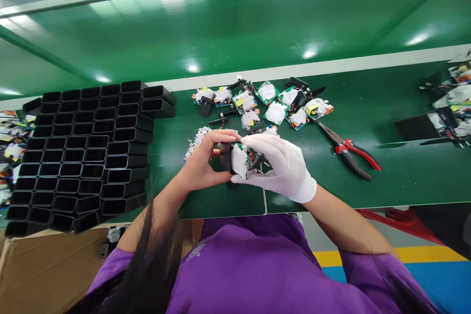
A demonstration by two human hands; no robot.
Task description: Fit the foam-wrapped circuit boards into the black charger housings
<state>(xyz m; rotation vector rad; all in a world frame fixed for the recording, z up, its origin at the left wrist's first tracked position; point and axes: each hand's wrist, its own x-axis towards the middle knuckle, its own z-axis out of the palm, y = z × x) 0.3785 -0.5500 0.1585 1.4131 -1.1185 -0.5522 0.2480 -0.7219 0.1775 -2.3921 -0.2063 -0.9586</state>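
Observation:
My bare left hand [201, 163] is wrapped round a black rectangular plastic case [225, 158], fingers over the top and thumb below. My right hand [287, 167], in a white glove, grips a circuit board [240, 162] covered with white potting compound. One end of the board sits at the mouth of the case; how deep it goes I cannot tell. Dark wires show between the gloved fingers. Behind my left hand lies a heap of white crumbs [198, 141]. Several similar circuit boards [275, 113] are spread out beyond both hands.
Stacked black cases [91, 157] stand in rows at the left of the green table [206, 204]. Red-handled pliers [348, 149] lie to the right. More boards [451, 125] and a dark case [415, 127] are at the far right. A green panel [257, 29] rises behind.

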